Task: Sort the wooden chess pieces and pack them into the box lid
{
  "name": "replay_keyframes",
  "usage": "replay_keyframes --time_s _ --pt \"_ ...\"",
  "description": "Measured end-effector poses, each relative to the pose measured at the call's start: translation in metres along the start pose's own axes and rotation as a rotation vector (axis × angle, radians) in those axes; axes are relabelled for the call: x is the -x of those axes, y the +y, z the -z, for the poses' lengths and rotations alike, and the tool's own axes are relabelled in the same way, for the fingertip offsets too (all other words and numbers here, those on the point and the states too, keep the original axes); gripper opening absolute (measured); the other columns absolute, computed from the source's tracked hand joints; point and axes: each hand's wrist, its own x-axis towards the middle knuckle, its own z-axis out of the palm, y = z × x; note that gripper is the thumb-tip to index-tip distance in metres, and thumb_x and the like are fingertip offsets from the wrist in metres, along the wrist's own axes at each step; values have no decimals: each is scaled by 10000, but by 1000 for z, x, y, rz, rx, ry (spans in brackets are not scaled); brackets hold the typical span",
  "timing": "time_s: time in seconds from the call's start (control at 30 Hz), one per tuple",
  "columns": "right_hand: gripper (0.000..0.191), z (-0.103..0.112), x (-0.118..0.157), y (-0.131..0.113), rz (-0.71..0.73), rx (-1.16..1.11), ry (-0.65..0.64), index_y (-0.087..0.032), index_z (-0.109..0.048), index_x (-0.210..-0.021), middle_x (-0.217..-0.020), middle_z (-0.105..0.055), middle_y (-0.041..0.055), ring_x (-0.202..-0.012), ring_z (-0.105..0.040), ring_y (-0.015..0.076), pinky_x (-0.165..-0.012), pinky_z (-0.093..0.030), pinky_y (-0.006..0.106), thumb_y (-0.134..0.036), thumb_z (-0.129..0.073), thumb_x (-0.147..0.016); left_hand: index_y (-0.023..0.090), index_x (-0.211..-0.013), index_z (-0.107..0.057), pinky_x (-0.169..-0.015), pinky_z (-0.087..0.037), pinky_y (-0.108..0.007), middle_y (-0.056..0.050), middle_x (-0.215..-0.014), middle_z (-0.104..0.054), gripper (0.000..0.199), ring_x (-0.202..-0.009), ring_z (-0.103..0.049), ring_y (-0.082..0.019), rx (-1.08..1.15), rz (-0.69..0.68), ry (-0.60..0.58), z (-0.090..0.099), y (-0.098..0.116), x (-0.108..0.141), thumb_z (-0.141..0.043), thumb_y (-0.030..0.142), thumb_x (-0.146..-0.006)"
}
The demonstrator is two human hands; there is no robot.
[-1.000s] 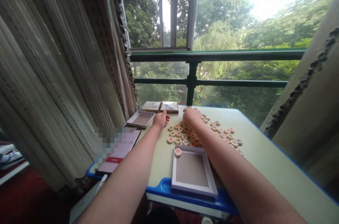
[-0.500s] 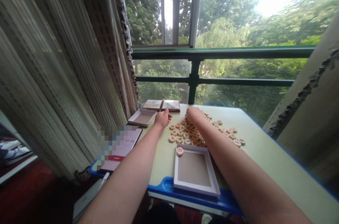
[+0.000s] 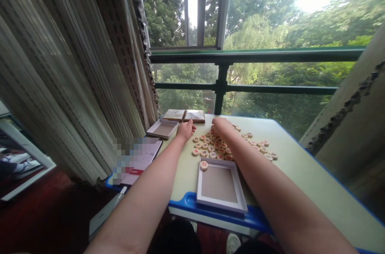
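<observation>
Round wooden Chinese chess pieces (image 3: 212,154) with red or dark characters lie loosely spread over the table. My right hand (image 3: 221,125) is at the far side of the spread, its fingers bent down and closed among the pieces. Its fingertips are mostly hidden, so what they grip cannot be made out. Just left of the pieces, my left hand (image 3: 185,129) rests with its thumb up and its fingers loosely bent apart, holding nothing visible. In front stands a shallow white box tray (image 3: 221,202), with one red-marked Chinese chess piece (image 3: 203,165) in its far left corner.
Another shallow white box part (image 3: 162,129) stands at the table's left. Behind it are two flat boxes (image 3: 194,116). A phone (image 3: 146,158) lies at the left edge, partly blurred. A green railing (image 3: 255,56) and window stand beyond the pale table (image 3: 288,142) with blue edging.
The view has tilted down slightly, so the railing and table appear higher. Both hands keep nearly the same places by the pieces. The piece in the tray has not moved.
</observation>
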Motion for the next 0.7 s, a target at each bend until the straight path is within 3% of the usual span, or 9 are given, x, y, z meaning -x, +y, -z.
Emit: replay_keyframes --time_s 0.53,0.7 --pt "336 0 2 2 1 -12 -13 -180 -621 -1075 -1109 -602 148 -1021 -553 255 -808 -427 331 -261 -608 -749 135 -658 -621 -486 -395 -226 -70 -613 -636 548 -510 -533 -113 -95 -73 -8 0 -5 -1 -319 558 -828" --pt "331 4 3 2 21 -32 45 -182 -555 -1158 -1139 -575 147 -1052 -521 247 -821 -416 332 -249 -469 -845 131 -665 -628 -492 -398 -228 -77 -617 -641 560 -529 -550 -123 -92 -70 -2 1 -2 1 -327 577 -819"
